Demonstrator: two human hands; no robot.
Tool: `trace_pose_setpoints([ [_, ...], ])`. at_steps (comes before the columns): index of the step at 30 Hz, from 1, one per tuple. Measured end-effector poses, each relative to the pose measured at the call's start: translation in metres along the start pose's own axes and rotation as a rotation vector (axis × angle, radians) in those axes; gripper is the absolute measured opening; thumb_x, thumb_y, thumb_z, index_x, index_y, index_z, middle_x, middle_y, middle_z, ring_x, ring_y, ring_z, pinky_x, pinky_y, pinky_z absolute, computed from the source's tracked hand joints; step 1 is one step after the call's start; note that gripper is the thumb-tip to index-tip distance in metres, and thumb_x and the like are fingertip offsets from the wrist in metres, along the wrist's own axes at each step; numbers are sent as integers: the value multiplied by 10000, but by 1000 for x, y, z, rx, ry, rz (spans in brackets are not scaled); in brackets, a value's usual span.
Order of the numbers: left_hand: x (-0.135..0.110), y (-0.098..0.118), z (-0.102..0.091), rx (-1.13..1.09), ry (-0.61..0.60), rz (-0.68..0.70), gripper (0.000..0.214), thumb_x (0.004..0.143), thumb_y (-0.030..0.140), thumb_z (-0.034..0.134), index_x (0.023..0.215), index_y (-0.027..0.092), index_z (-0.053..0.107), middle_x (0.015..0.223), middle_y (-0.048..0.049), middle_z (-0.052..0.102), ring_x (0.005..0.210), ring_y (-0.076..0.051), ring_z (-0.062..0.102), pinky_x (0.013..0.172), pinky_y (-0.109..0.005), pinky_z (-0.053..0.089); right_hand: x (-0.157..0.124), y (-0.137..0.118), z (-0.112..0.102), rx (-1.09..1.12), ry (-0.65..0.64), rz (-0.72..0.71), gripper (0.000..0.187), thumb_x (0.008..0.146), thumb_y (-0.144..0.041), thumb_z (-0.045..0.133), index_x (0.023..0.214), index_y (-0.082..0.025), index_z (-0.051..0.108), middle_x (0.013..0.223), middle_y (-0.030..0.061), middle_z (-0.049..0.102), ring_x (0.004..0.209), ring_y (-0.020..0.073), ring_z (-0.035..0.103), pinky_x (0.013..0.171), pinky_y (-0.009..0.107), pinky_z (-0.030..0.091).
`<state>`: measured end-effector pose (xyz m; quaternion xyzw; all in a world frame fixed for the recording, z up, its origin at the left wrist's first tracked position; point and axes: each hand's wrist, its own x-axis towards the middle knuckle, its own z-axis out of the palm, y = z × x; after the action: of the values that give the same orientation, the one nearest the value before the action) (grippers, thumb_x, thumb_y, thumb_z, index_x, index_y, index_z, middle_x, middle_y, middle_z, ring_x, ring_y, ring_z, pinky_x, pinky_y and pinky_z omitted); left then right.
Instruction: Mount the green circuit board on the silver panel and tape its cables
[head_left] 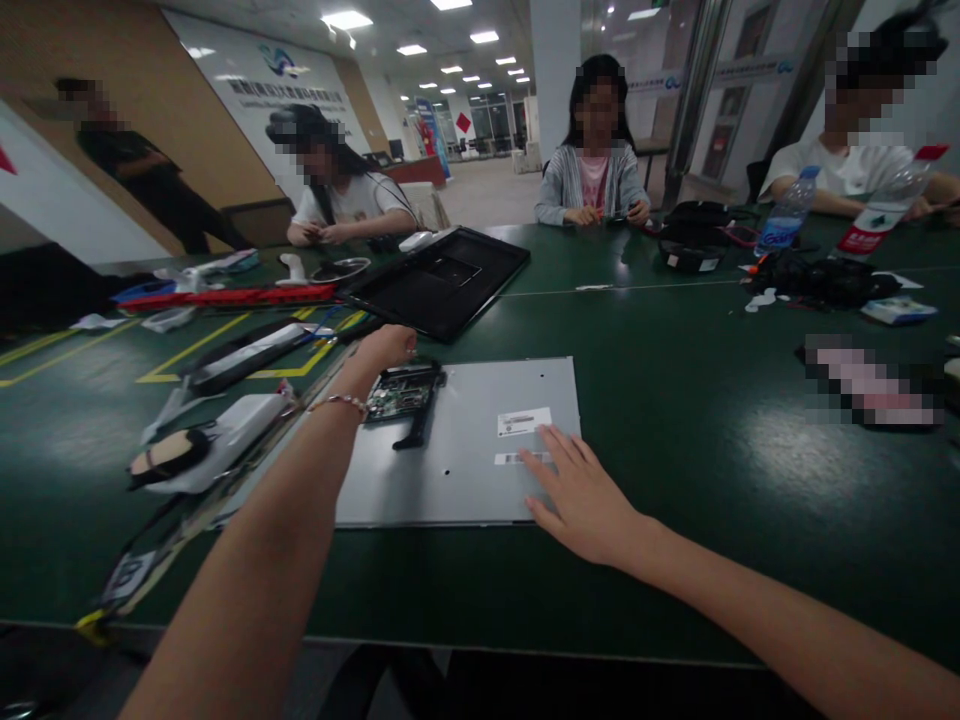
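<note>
A flat, rectangular silver metal panel (480, 490) lies on the glossy dark-green table (675, 400); the right hand (581, 492) spreads across it, gripping nothing. The left hand (388, 346) curls near its far edge, its hold unclear. Rectangular white ceiling lights (484, 37) shine beyond.

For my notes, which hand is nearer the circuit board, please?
Left: the left hand is just beyond the circuit board; the right hand is farther right, partly over the panel.

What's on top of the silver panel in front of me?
A circuit board, a black bracket and white labels. Your right hand covers part of the right edge; your left arm hides a strip further left.
</note>
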<state>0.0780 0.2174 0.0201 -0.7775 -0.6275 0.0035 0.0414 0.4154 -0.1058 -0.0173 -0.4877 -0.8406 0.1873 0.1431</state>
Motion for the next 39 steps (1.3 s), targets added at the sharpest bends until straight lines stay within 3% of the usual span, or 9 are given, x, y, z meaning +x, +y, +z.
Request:
trace_pose_setpoints([
  [3,-6,7,3,134,-6,-37,233,749,211,590,939,154,712,976,-148,704,891,-280,651,756,-313,465,0,1,2,-9,19,-10,628,999,-481,374,1520,-130,392,1627,198,208,1503,328,129,1201,513,137],
  [9,-9,20,13,148,56,-73,329,833,157,481,1072,126,706,1076,-206,694,970,-304,654,792,-348,484,0,2,5,-39,45,-20,608,992,-459,405,1506,-134,410,1625,187,227,1503,321,144,1200,514,156],
  [13,-7,27,16,143,28,-61,334,835,148,476,1057,142,725,1095,-191,701,993,-298,657,811,-339,489,-1,1,4,-38,36,-17,611,992,-456,404,1509,-130,406,1621,206,219,1503,329,136,1198,513,152],
  [18,-10,30,14,84,2,-4,333,862,282,516,1072,153,739,1095,-149,721,1015,-282,658,850,-304,484,-2,1,2,-21,20,-14,619,1000,-471,383,1521,-136,387,1630,195,191,1504,328,126,1200,516,142],
  [21,-18,20,7,-14,63,-25,381,877,299,505,1154,143,714,1177,-134,702,1085,-271,637,915,-291,460,-2,0,-1,-13,4,-11,625,1001,-480,376,1523,-136,385,1633,187,187,1503,330,125,1199,522,144],
  [23,-29,6,2,-81,130,-122,400,890,286,492,1206,134,685,1241,-132,673,1143,-264,607,964,-293,434,-3,-1,-2,-9,-2,-10,628,999,-481,379,1522,-134,386,1635,178,186,1503,330,127,1201,520,144],
  [30,-101,-44,6,-170,169,-491,518,902,277,476,1338,1,529,1286,-224,603,1156,-300,558,984,-371,418,-6,1,0,9,-21,-11,651,994,-510,376,1537,-152,359,1647,137,172,1508,310,99,1207,508,142],
  [34,-122,-53,17,-225,102,-532,523,875,268,522,1311,-23,525,1187,-224,642,1085,-305,578,936,-359,438,-9,2,0,22,-23,-10,652,993,-514,385,1541,-161,353,1650,133,163,1508,309,100,1207,507,144],
  [39,-120,-59,20,-283,75,-530,521,889,277,496,1300,-42,518,1242,-252,603,1066,-298,583,920,-352,439,-14,8,-8,63,-55,-26,654,977,-515,429,1529,-166,380,1645,138,188,1507,305,130,1208,496,147],
])
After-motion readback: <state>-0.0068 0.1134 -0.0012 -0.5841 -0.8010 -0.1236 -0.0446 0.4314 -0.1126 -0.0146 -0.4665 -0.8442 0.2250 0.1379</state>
